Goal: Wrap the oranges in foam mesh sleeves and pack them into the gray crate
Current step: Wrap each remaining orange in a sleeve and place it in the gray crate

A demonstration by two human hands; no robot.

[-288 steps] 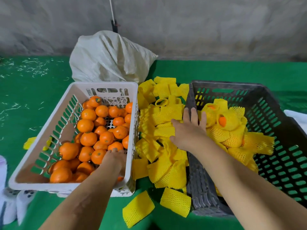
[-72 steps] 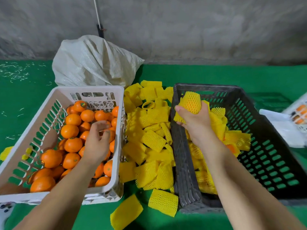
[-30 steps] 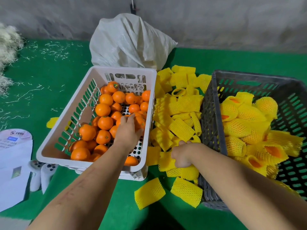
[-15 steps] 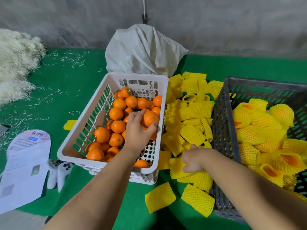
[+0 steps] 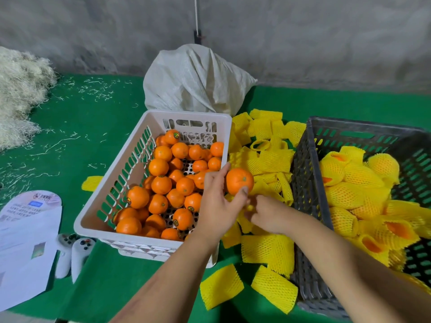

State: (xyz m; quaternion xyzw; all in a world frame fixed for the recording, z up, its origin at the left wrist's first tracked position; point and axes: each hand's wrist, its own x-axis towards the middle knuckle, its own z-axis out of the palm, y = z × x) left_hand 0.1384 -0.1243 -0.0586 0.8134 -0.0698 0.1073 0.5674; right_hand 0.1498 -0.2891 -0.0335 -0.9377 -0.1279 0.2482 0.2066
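My left hand (image 5: 218, 206) grips a bare orange (image 5: 239, 181) above the right rim of the white crate (image 5: 102, 201), which holds several loose oranges (image 5: 161, 183). Just below the orange, my right hand (image 5: 268, 214) pinches a yellow foam mesh sleeve (image 5: 250, 207) out of the sleeve pile (image 5: 268, 159) between the crates; most of that sleeve is hidden by my fingers. The gray crate (image 5: 305, 183) on the right holds several sleeved oranges (image 5: 354, 180).
A white sack (image 5: 196, 80) leans against the wall behind the white crate. Pale shredded fibre (image 5: 21, 89) is heaped far left. A printed paper (image 5: 25, 241) and a white game controller (image 5: 74, 255) lie at the front left on the green cloth (image 5: 93, 127).
My left hand has lifted the orange out of the white crate and carried it right, over the rim. My right hand has risen from the pile with a sleeve toward the orange.
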